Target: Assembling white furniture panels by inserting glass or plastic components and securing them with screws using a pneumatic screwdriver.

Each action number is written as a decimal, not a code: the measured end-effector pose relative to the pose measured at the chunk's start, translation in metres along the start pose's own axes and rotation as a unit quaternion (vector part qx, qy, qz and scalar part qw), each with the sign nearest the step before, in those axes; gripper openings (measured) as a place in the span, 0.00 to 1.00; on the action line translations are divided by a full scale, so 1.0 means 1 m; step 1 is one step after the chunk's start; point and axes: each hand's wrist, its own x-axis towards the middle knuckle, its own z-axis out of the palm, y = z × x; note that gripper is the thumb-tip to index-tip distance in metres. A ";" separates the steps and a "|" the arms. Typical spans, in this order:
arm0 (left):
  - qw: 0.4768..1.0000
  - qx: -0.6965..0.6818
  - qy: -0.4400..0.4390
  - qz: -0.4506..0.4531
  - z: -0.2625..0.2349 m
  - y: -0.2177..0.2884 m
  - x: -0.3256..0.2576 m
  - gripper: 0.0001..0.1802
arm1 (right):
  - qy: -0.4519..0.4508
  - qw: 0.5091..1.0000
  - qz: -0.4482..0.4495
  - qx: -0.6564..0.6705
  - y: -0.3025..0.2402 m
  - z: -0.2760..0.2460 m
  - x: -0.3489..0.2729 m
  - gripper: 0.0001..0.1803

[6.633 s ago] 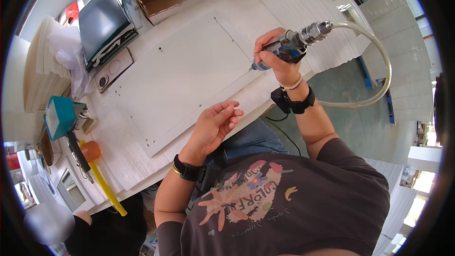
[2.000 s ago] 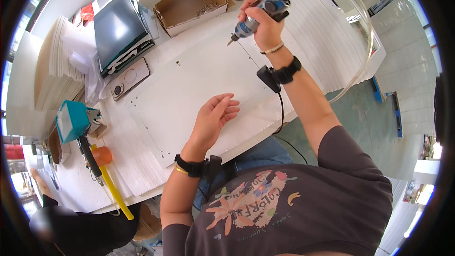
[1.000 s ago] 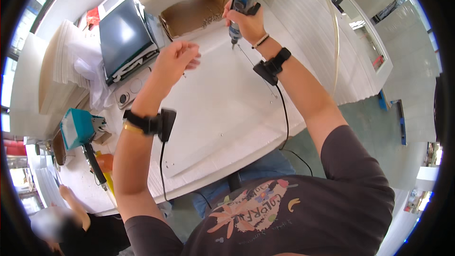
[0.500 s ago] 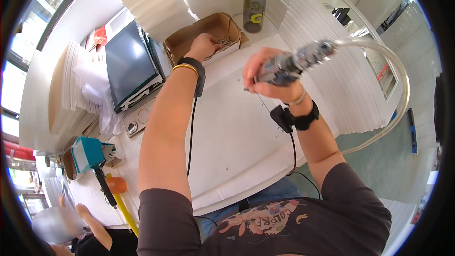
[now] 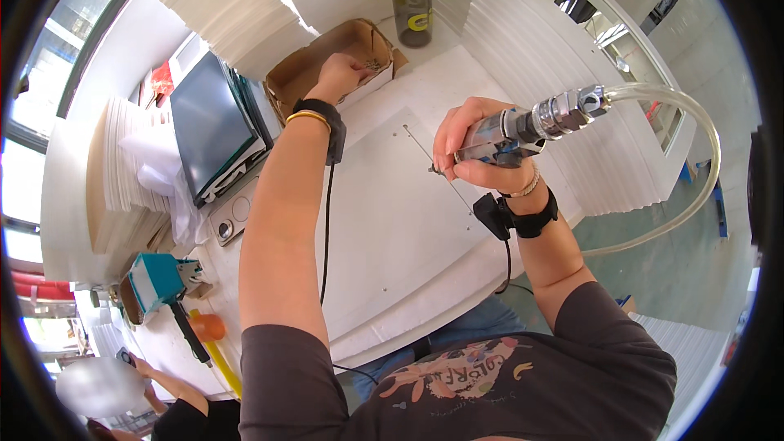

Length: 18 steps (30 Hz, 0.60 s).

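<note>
My left hand point(image 5: 340, 75) reaches into a brown open cardboard box point(image 5: 287, 80) at the back of the table. Its fingers are drawn together over small metal parts point(image 5: 372, 64) that look like screws; what they pinch is hidden. My right hand point(image 5: 459, 144) is wrapped around an air-powered screwdriver point(image 5: 500, 135), a clear and grey body with a metal coupling and a clear hose point(image 5: 715, 155). The tool's tip points left, above a flat white panel point(image 5: 380, 220). Several small screws or holes dot the panel, and a thin dark line crosses it below the tool.
Behind the box stands a dark bottle point(image 5: 411, 4) with a yellow-trimmed lid. Folders point(image 5: 214, 122) and stacked white sheets point(image 5: 122, 175) lie left. A teal tool point(image 5: 153, 284) and an orange object point(image 5: 208, 327) are lower left, near another person's arm point(image 5: 175, 384). Stacked white boards point(image 5: 563, 114) rise at right.
The view has shifted slightly. My right hand has turned the screwdriver to a more level angle and lowered it a little. My left hand remains inside the box.
</note>
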 end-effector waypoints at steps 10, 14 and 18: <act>0.865 -0.495 -0.019 -0.080 -0.038 0.026 -0.089 0.16 | 0.071 0.993 -0.093 0.020 -0.005 0.007 -0.002 0.10; 0.727 -0.661 -0.126 -0.136 -0.033 0.059 -0.170 0.13 | 0.098 0.980 -0.169 0.047 -0.015 0.024 -0.002 0.12; 0.618 -0.758 -0.138 -0.155 -0.015 0.063 -0.226 0.11 | 0.085 0.974 -0.208 0.016 -0.024 0.050 -0.003 0.13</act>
